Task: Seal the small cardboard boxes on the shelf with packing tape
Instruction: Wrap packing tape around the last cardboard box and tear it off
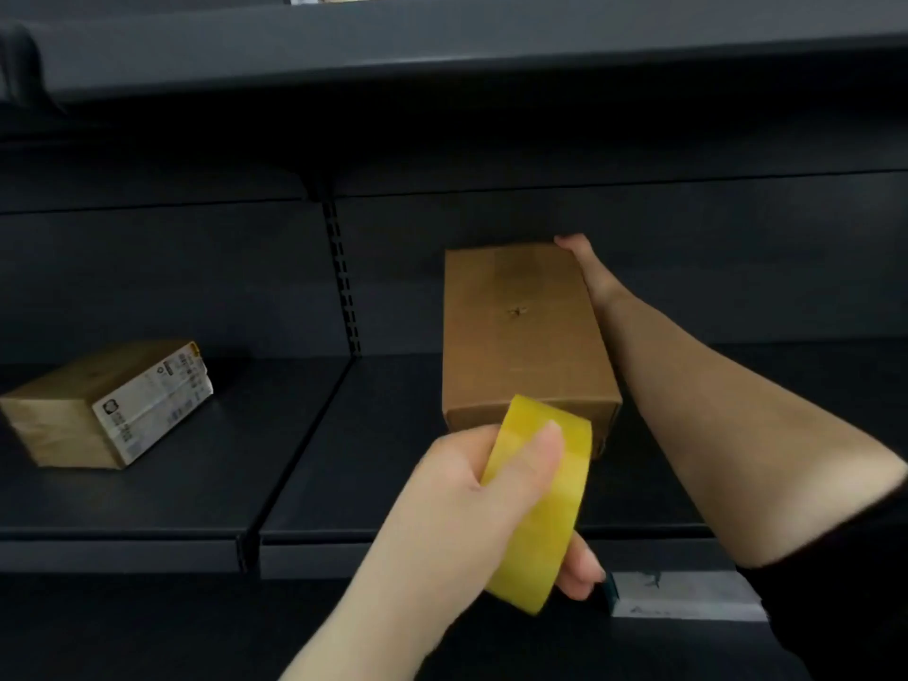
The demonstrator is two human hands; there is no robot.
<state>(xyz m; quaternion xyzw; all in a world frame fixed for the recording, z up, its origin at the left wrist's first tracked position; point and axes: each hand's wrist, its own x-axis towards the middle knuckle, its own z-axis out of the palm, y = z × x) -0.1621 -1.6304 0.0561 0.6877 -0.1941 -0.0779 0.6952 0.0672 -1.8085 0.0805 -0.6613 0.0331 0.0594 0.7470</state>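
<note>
We see a plain brown cardboard box (521, 331) lying flat on the dark shelf (162, 489), flaps shut. Further left, a 2nd brown box w/ white label (105, 403), angled. Yellow packing tape roll (538, 498) sits in front.

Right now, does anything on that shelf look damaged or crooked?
The plain box has a small scuffed hole mid-top. The labelled box sits skewed to the shelf edge. Otherwise nothing stands out.

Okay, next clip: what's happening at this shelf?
A person is taping boxes on a dark shelf. The left hand has a grip on a yellow tape roll just in front of a plain brown box. The right hand steadies that box at its far right side. A labelled box sits apart, further left.
</note>
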